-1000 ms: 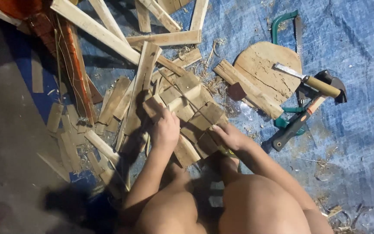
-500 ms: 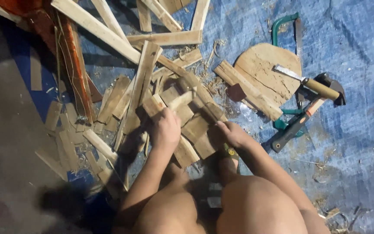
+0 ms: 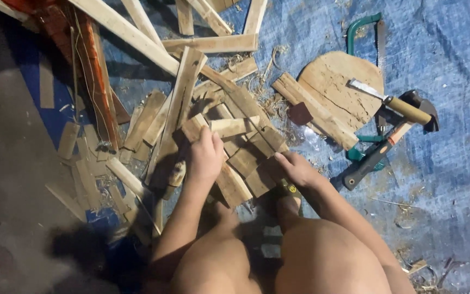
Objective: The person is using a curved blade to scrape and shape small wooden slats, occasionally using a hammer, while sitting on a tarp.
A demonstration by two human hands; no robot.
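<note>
I look down at a heap of short wooden slats [image 3: 246, 147] lying on a blue tarp [image 3: 441, 49] in front of my knees. My left hand [image 3: 205, 155] is closed around the end of one short slat [image 3: 191, 129] at the left of the heap. My right hand [image 3: 295, 167] rests on the heap's right edge, fingers curled on a slat piece [image 3: 265, 177]. A yellow-and-black object [image 3: 288, 189] lies just under that hand; I cannot tell what it is.
A round wooden board [image 3: 335, 87] lies to the right with a chisel [image 3: 395, 103], a hammer [image 3: 387, 144] and a green-framed saw [image 3: 363, 27] on and around it. Long planks [image 3: 126, 32] and scattered offcuts [image 3: 82, 174] crowd the left. Bare grey floor [image 3: 12, 179] lies beyond the tarp.
My left hand has shifted down and lifted one short slat from the heap. Several slats in the heap have been shuffled. My right hand stays at the heap's right edge.
</note>
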